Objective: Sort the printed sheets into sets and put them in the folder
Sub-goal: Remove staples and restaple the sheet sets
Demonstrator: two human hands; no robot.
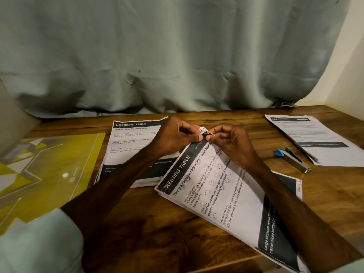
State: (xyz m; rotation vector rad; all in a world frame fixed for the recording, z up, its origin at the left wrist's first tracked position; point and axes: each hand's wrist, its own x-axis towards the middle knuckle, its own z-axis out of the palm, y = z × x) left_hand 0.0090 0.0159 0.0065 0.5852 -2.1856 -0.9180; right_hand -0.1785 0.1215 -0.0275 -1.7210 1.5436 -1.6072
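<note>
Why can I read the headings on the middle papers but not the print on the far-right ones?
Head view: the light is dim and warm, so fine detail smears; the middle papers lie close, with large bold type; the far-right papers sit toward the wide lens's edge, their small print blurred.

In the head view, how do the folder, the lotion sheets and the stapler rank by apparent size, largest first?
Unranked at the top: lotion sheets and folder. Both look large, and the frame cuts both off.
Smallest: stapler, plainly.
</note>
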